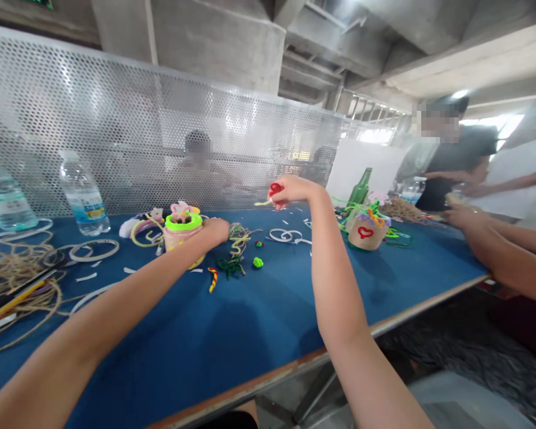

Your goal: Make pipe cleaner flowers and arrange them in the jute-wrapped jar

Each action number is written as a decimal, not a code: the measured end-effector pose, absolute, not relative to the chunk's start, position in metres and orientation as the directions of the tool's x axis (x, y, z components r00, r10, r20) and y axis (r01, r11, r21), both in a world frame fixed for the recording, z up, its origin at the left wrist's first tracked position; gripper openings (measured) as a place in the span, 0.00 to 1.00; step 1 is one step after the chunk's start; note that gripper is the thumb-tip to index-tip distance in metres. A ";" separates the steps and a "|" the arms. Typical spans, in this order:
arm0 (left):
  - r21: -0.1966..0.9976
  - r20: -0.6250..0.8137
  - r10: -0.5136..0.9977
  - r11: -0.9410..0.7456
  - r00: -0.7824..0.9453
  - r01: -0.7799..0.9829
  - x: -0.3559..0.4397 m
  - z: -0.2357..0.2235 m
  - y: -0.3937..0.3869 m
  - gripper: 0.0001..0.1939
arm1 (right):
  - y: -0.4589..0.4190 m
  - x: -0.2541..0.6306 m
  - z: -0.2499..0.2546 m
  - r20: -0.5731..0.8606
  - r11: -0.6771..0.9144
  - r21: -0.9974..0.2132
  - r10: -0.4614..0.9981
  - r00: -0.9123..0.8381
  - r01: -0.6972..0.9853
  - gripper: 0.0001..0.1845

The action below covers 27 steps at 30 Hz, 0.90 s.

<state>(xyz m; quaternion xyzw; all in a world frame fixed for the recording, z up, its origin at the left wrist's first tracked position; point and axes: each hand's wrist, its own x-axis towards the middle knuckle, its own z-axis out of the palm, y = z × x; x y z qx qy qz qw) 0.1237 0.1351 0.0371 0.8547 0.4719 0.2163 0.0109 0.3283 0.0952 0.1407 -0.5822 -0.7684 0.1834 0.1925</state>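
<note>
Raised above the table, my right hand (pixel 295 189) is closed on a red curled pipe cleaner (pixel 276 190), and a pale yellow end sticks out to its left. My left hand (pixel 217 230) is low at the right side of a decorated pot (pixel 183 223) with a lime-green fuzzy rim and pink shapes on top. Its fingers are turned away from view, and my forearm crosses in front of the pot. Close by lie tangled yellowish cords (pixel 240 239), a dark green pipe-cleaner bundle (pixel 230 266), a red-and-yellow twisted piece (pixel 212 279) and a bright green fuzzy ball (pixel 258 262).
Two water bottles (pixel 84 193) and loose twine (pixel 15 280) occupy the left side. To the right stand a pot with a red heart (pixel 366 229) and a green bottle (pixel 361 189). A perforated metal screen (pixel 129 137) runs behind the blue table (pixel 268 316). Another person's arms (pixel 495 238) reach in from the right.
</note>
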 end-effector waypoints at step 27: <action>0.467 0.862 0.459 -0.884 0.217 0.016 0.115 0.111 0.121 0.09 | 0.103 0.320 0.135 0.467 0.499 -0.803 0.866 -0.177 0.325 0.17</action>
